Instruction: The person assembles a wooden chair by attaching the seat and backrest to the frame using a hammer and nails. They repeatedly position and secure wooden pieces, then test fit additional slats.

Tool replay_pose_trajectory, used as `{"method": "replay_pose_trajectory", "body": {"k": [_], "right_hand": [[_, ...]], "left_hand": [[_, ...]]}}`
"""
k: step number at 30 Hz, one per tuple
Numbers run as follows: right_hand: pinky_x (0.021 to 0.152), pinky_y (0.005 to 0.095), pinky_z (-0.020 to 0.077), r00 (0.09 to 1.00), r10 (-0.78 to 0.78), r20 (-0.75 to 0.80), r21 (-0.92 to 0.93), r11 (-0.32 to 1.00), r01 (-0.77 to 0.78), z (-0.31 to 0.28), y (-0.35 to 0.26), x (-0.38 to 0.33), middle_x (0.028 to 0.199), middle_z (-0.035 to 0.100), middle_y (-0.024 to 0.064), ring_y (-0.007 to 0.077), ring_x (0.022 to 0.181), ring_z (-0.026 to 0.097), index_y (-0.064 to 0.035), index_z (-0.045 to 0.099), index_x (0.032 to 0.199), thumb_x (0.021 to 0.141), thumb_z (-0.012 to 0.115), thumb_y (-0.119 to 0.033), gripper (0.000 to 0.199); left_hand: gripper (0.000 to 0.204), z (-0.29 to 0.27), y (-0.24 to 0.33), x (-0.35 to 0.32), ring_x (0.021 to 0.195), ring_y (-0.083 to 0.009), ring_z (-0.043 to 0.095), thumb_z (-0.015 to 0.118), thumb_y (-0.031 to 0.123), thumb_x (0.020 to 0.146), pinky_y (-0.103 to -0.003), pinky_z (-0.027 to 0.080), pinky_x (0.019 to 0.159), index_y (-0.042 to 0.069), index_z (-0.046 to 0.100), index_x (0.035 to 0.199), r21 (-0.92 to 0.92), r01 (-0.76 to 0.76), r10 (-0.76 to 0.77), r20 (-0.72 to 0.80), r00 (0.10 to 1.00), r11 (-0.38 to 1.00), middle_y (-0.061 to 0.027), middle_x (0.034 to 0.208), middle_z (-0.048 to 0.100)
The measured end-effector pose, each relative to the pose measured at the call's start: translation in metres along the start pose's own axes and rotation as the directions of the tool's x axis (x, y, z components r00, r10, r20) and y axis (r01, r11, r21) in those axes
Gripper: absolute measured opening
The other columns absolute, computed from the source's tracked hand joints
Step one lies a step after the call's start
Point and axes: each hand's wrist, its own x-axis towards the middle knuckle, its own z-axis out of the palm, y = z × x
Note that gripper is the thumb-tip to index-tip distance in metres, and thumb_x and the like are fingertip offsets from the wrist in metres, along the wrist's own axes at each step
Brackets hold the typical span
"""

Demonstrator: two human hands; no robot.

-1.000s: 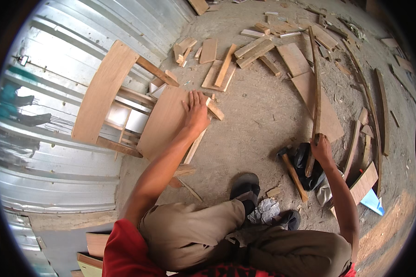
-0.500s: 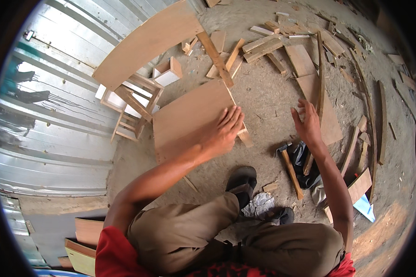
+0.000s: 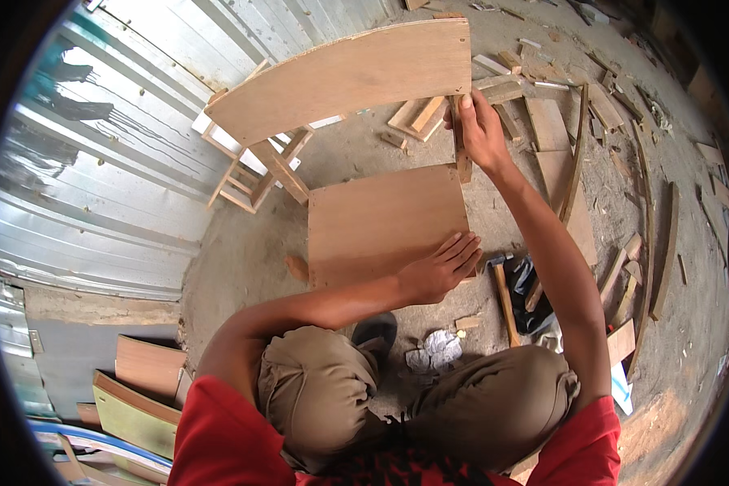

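A low wooden chair stands before me, with a flat plywood seat (image 3: 381, 219) and a wide, curved plywood backrest (image 3: 348, 81). Two wooden posts join them; the left post (image 3: 279, 170) slants down to the seat's back corner. My left hand (image 3: 440, 267) lies flat on the seat near its front right corner, fingers stretched out. At the backrest's lower right end, my right hand (image 3: 481, 130) is wrapped round the right post (image 3: 463, 162), thumb up along it. Part of that post is hidden behind the fingers.
A hammer (image 3: 505, 304) lies right of my feet by a black plastic bag (image 3: 528, 279). Timber offcuts and long strips (image 3: 575, 162) are strewn over the floor at right. A small wooden frame (image 3: 247, 182) stands by the corrugated metal wall (image 3: 97, 194). Crumpled paper (image 3: 435, 351) lies near my shoe.
My right hand has moved up from mid-air and taken hold of the right post. The chair has swung round, its backrest now further right. My left hand remains flat on the seat.
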Motion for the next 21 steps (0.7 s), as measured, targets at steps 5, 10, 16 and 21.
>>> {"method": "replay_pose_trajectory", "body": {"k": [5,10,16,21], "right_hand": [[0.069,0.0312,0.0486,0.988,0.133,-0.080,0.066,0.990,-0.128,0.012,-0.009,0.001,0.075,0.058,0.0057,0.0119,0.074,0.054,0.0038,0.060,0.096,0.105,0.035,-0.046,0.057],[0.077,0.0325,0.0496,0.988,-0.087,-0.126,-0.025,0.996,0.084,-0.006,0.004,0.011,0.085,0.066,0.0098,0.0163,0.078,0.060,0.0042,0.062,0.098,0.102,0.038,-0.054,0.063],[0.055,0.0277,0.0445,0.997,0.060,-0.042,0.162,0.985,-0.053,0.006,-0.013,0.026,0.066,0.057,0.0055,0.0119,0.061,0.055,-0.0007,0.057,0.083,0.101,0.034,-0.060,0.066],[0.049,0.0273,0.0370,0.993,0.039,-0.115,0.062,0.998,-0.032,0.015,-0.003,0.027,0.059,0.047,0.0048,0.0124,0.051,0.043,0.0005,0.049,0.094,0.098,0.022,-0.068,0.074]], "left_hand": [[0.042,-0.052,-0.043,-0.020,0.123,-0.0256,0.057,0.067,0.019,0.088,-0.041,0.044,0.106,-0.002,0.060,0.124,-0.569,0.072,-0.193,-0.156,0.969,0.820,-0.0174,0.128,0.061],[0.032,-0.127,-0.142,-0.105,0.081,-0.0159,0.060,0.051,0.034,0.100,-0.032,0.050,0.072,0.003,0.058,0.095,-0.574,0.391,-0.624,-0.782,0.000,0.719,-0.0072,0.090,0.063],[0.091,-0.099,-0.234,-0.136,0.090,-0.0220,0.061,0.026,0.082,0.087,-0.037,0.052,0.075,0.000,0.052,0.114,-0.969,-0.061,-0.966,-0.245,0.089,0.240,-0.0113,0.094,0.060],[0.090,-0.079,-0.234,-0.137,0.040,-0.0198,0.042,0.017,0.088,0.083,-0.031,0.039,0.043,0.003,0.047,0.071,-0.927,0.167,-0.938,-0.312,0.150,0.335,-0.0056,0.049,0.040]]}}
